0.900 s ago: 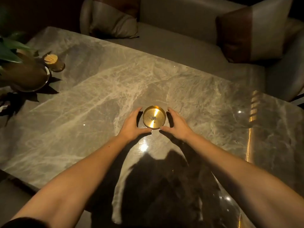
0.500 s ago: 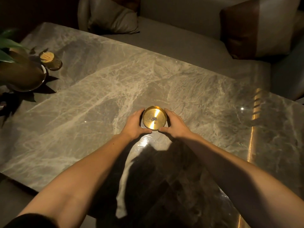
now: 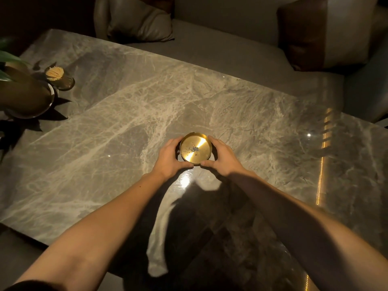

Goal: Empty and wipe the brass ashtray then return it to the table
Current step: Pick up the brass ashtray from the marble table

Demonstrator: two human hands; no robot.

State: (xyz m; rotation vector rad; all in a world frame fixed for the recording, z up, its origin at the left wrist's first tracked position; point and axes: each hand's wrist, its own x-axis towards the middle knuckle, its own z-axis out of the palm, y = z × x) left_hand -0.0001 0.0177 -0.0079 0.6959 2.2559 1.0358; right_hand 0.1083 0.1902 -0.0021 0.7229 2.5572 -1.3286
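Both hands' fingers (image 3: 172, 143) wrap the brass ashtray (image 3: 195, 148); its underside hidden; grey ash (image 3: 194, 148) inside.

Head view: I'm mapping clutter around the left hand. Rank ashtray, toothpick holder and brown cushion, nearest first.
From the left hand:
1. Ashtray, held, just right of it.
2. Toothpick holder, far left on the table.
3. Brown cushion, far right, on the sofa.

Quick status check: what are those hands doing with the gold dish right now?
Left hand and right hand clasp the brass ashtray from both sides. Ash specks inside; not emptied. Marble table around it clear.
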